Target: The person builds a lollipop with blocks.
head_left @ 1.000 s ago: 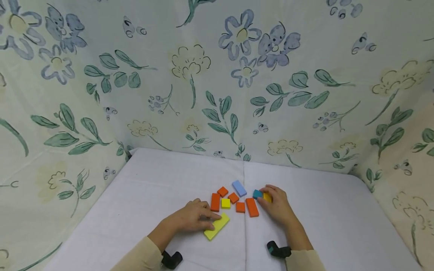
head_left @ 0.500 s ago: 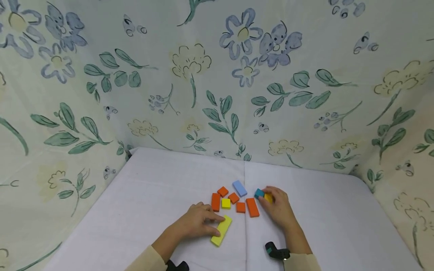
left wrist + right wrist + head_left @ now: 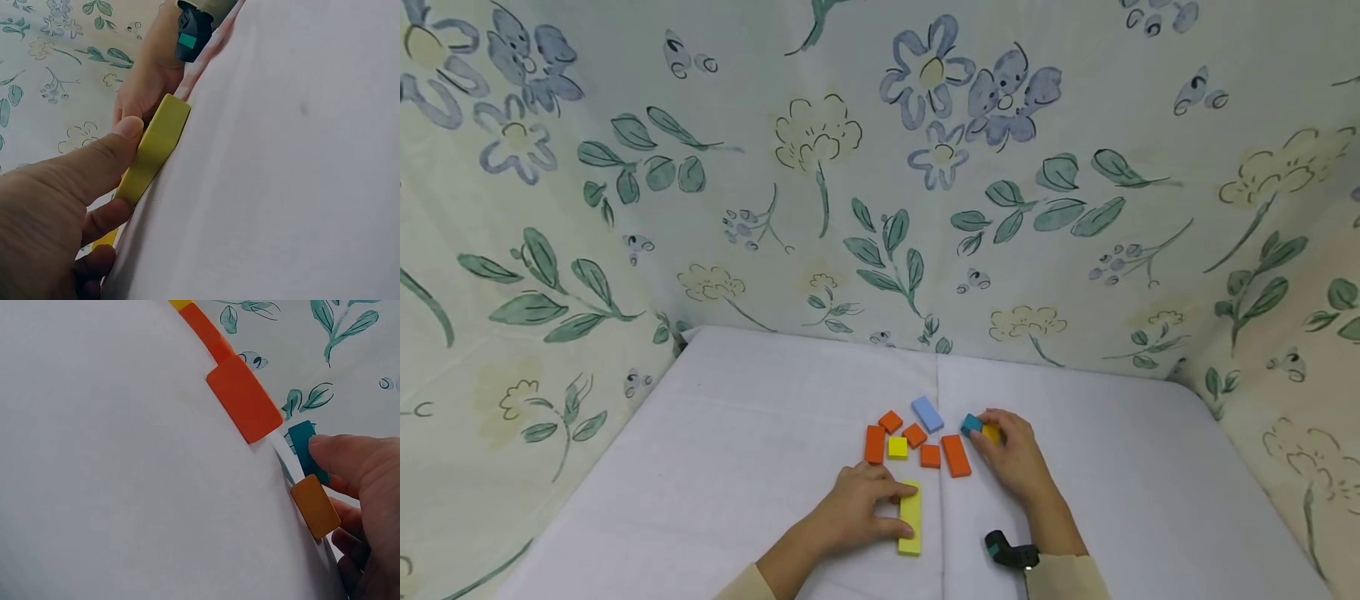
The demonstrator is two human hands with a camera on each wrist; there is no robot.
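Note:
My left hand (image 3: 859, 508) holds a long yellow block (image 3: 910, 542) by its left side, thumb and index finger on it. The left wrist view shows the thumb on the face of this yellow block (image 3: 154, 150), which stands at the cloth. Over to the right, my right hand (image 3: 1018, 460) pinches a small blue block (image 3: 971, 424). Seen from the right wrist, the thumb presses on the blue block (image 3: 304, 445), and a small orange-yellow block (image 3: 315, 506) sits beside it near the curled fingers. The hand partly covers that block in the head view.
Between the hands lie several orange-red blocks (image 3: 956, 456), a small yellow block (image 3: 897, 448) and a light blue block (image 3: 927, 414). A white cloth (image 3: 760, 425) covers the table, and floral fabric (image 3: 820, 275) hangs behind and at both sides.
My left hand has moved right and slightly nearer with the long yellow block, which has turned from slanted to nearly straight front to back. The right hand stays in place; its blue block has tilted slightly.

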